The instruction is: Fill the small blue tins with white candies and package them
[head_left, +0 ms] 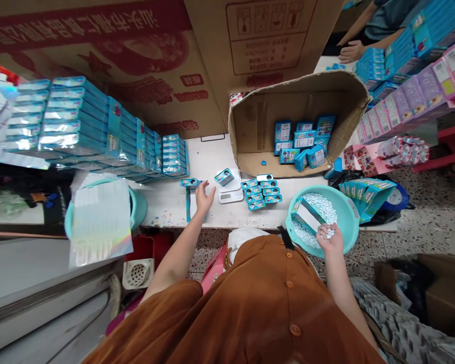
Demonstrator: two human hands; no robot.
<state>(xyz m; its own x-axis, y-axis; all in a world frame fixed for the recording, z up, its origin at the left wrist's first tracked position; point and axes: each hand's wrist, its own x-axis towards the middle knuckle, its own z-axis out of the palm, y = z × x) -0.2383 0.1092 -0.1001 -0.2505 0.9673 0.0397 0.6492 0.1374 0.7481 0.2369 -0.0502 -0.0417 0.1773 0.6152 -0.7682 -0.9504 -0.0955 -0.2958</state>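
Observation:
My left hand is open with fingers apart, between a small blue box and a white digital scale. It appears empty. On the scale sits a blue tin, tilted in my view. My right hand is turned palm up with a small heap of white pellets in its curled fingers, at the rim of a turquoise basin. White pellets fill much of the basin, and a blue-and-white carton lies on them. Several blue tins stand in rows right of the scale.
An open cardboard box holding several blue packs stands behind the tins. Wrapped blue packs are stacked at left, near a turquoise bucket with a plastic sheet over it. Another person's hand shows at the upper right.

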